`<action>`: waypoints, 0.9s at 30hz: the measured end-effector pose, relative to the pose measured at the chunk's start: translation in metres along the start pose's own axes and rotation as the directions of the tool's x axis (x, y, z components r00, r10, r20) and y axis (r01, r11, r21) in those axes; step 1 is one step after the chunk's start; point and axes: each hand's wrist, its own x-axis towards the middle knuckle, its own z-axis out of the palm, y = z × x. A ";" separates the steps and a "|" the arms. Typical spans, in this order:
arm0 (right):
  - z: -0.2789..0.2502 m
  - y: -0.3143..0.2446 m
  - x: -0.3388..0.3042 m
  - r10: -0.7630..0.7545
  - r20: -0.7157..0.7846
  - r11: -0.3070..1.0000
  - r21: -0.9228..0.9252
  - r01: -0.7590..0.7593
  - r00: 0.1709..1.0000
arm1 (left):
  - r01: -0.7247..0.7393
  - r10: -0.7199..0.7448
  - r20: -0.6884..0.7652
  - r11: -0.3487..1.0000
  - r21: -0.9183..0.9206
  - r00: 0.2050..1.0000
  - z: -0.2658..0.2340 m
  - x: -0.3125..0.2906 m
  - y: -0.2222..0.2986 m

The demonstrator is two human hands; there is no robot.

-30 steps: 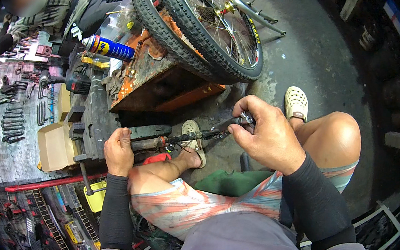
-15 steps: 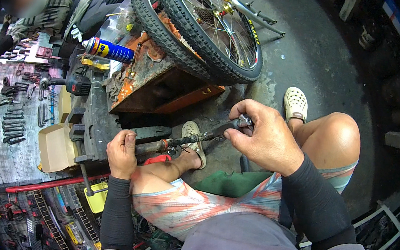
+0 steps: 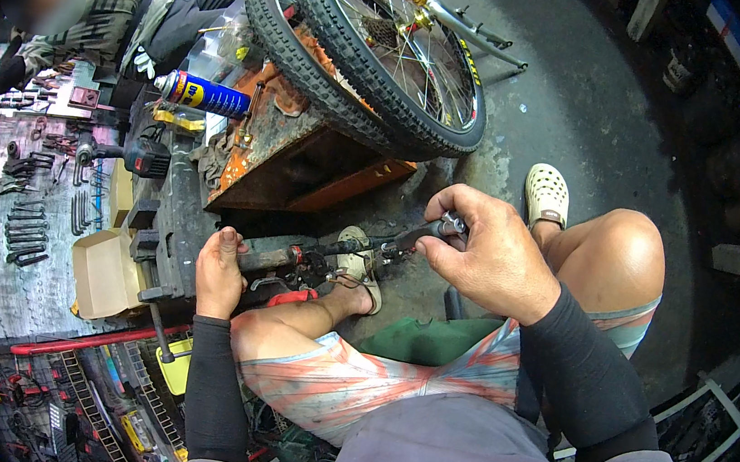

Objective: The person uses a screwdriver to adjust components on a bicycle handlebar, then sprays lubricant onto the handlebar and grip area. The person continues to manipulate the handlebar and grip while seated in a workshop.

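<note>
A bar that looks like a bicycle handlebar (image 3: pixel 345 248) lies across in front of me, above my knee. It has a grey grip (image 3: pixel 266 260), a red ring and a lever with thin cables below. My left hand (image 3: pixel 219 270) is closed round the outer end of the grey grip, thumb pointing up. On the other side, my right hand (image 3: pixel 500 250) pinches a black piece with a shiny metal end (image 3: pixel 453 225) between thumb and fingers. Whether that piece belongs to the bar or is a separate tool, I cannot tell.
Bicycle wheels (image 3: pixel 388 69) lean over a rusty orange box (image 3: pixel 340 173), with a blue spray can (image 3: pixel 207 95) beside it. Wrenches (image 3: pixel 23 233) and an open carton (image 3: pixel 108 274) are at the left. Another person (image 3: pixel 107 18) sits at the far left. A tool tray is lower left.
The bar has turned about its length, bringing the lever and cables into view below it. My left hand has rolled with its thumb upward. My right hand has hardly moved.
</note>
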 end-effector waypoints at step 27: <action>0.002 0.023 0.009 0.256 0.197 0.556 0.771 -0.311 0.946 | 0.310 -0.205 0.248 0.787 -0.534 0.947 -0.013 -0.021 -0.014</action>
